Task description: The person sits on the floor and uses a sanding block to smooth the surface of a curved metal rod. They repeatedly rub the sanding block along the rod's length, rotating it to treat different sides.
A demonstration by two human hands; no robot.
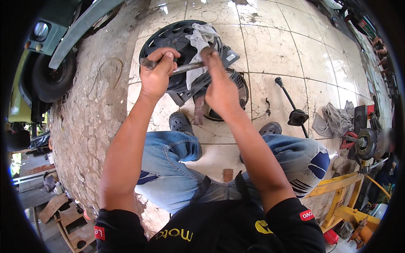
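A metal rod [187, 67] lies crosswise in front of me. My left hand [156, 71] is closed round its left part, and a dull end sticks out past the fist. At the rod's other end my right hand [221, 86] is closed, smeared by motion. A small brownish patch [206, 52] shows at its fingertips; I cannot tell what it is. Below the hands, a round black fan shroud [158, 36] lies on the tiles, with a grey-white rag [202, 33] draped over it. A reddish-brown strip [198, 111] lies beside it.
A black shaft with a rubber boot [298, 117] lies right of my feet. Further right are a grey cloth [337, 118], a bench grinder [366, 143] and a yellow metal frame [344, 202]. A green vehicle with a black tyre [55, 76] stands left on rough concrete [88, 126].
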